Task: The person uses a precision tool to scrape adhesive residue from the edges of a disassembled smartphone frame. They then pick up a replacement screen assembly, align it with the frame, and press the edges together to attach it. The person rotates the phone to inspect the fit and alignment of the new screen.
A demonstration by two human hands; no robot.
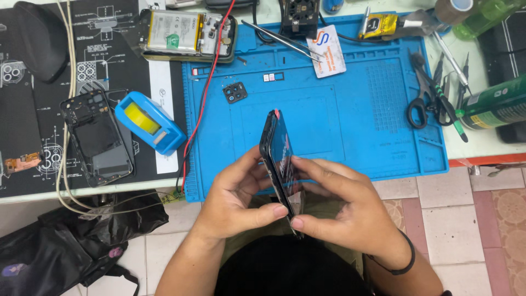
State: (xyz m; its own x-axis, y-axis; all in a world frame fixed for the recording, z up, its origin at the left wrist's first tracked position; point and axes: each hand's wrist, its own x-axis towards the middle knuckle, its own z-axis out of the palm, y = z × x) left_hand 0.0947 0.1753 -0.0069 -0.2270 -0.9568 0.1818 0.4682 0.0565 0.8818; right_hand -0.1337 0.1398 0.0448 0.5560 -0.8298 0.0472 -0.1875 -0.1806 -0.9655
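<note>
1. Two bare hands meet at the lower centre of the frame, both closed on a dark phone (278, 159) held edge-on, its top tilted toward the upper left, above the near edge of the worktop (482, 143).
2. The left hand (235, 197) has a narrow grip: its thumb tip presses the lower end of the phone, its fingers curled behind the body.
3. The right hand (345, 205) pinches the same lower end from the other side, its fingers lying along the phone's face; a dark band circles its wrist.
4. Behind the phone lies a blue work mat (350, 115), filling the middle of the frame.
5. On the mat, up and left of the phone, rests a small black camera cover (235, 92).
6. Left of the mat sits a blue tape dispenser (149, 121) with a yellow roll, and just left of that an empty phone frame (97, 137).
7. An opened phone showing its battery (189, 34) lies at upper centre-left.
8. Tweezers (282, 39) sit top centre; scissors (421, 90) lie at the mat's right edge.
</note>
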